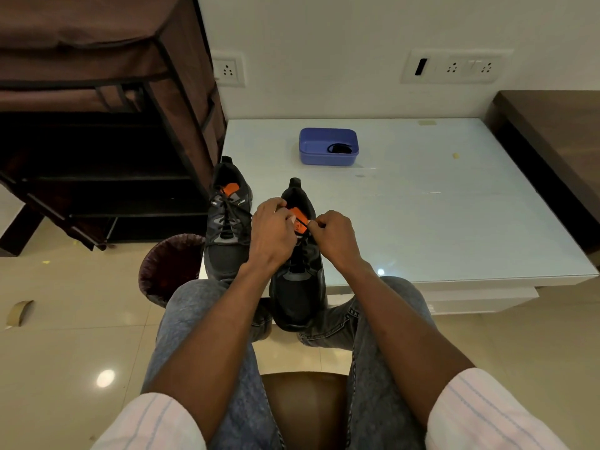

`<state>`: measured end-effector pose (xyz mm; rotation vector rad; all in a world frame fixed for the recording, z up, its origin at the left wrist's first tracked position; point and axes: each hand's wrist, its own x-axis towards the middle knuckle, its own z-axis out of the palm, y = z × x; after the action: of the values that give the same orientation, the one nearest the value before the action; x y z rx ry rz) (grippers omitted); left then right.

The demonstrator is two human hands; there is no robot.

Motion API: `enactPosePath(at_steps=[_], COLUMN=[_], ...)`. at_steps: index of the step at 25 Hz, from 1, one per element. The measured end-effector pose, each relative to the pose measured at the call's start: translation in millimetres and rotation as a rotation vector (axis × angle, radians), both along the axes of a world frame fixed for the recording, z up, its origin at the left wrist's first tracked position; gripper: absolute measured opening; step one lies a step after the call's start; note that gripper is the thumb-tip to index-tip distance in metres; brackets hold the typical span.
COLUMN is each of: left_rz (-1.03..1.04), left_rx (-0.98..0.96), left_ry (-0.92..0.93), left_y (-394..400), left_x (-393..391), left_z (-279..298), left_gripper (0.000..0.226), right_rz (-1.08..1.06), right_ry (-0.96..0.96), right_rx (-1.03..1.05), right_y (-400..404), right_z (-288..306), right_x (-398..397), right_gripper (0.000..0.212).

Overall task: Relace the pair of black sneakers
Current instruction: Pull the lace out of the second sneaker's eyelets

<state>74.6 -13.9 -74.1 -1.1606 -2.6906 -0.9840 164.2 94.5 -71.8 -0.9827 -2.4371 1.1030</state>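
Both hands curl tight over the right black sneaker [300,254]: left hand [272,233] and right hand [334,237] each pinch thin black lace by its orange tongue

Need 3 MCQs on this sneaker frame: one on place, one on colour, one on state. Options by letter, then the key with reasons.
1. Where does the blue tub stand?
A. on the white table, beyond the shoes
B. on the floor
C. on the rack shelf

2. What colour is the insole seen in both sneakers?
A. green
B. orange
C. white

3. Which sneaker is laced already?
A. the right sneaker
B. neither
C. the left sneaker

Key: 1 A, the tub sits on the tabletop behind the shoes, a black lace inside. 2 B, orange shows in each shoe's opening. 3 C, the left sneaker shows crossed laces, while the left hand and right hand pinch at the right sneaker.
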Motion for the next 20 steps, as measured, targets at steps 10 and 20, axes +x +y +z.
enactPosePath(at_steps=[10, 20], left_rz=[1.065, 0.327], left_rx=[0.287, 0.011], left_ry=[-0.528, -0.517], left_y=[-39.3, 2.3], left_x=[-36.1, -14.2], left_z=[35.5, 12.4], left_gripper=[0.092, 0.025], right_rz=[0.018, 0.221], right_ry=[0.013, -0.069], right_rx=[-0.014, 0.090], right_y=[-3.7, -15.7], right_z=[-0.7, -13.5], right_x=[1.9, -11.0], right_gripper=[0.027, 0.026])
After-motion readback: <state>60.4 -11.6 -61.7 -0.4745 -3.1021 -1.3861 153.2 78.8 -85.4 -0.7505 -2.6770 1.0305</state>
